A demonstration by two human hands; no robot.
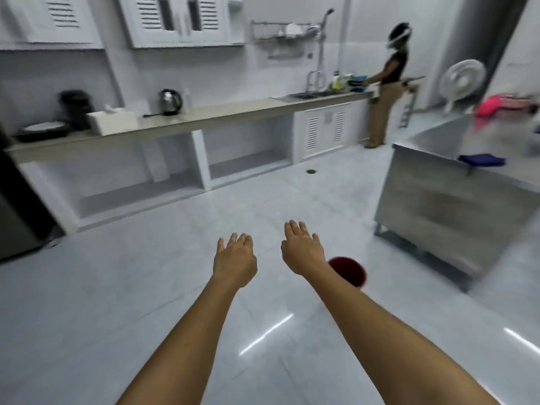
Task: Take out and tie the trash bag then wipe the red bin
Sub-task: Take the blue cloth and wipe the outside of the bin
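Note:
Both my arms reach forward over the pale tiled floor. My left hand is flat, palm down, fingers slightly apart and holding nothing. My right hand is held the same way, a little farther out. A dark red round shape shows just right of my right wrist, partly hidden behind the forearm; it looks like the red bin on the floor, blurred. No trash bag is visible. A blue cloth lies on the edge of the steel table at the right.
A steel table stands at the right with pink items on top. A long counter with a kettle and a sink runs along the back wall. Another person stands at the sink. A dark appliance is at the left edge.

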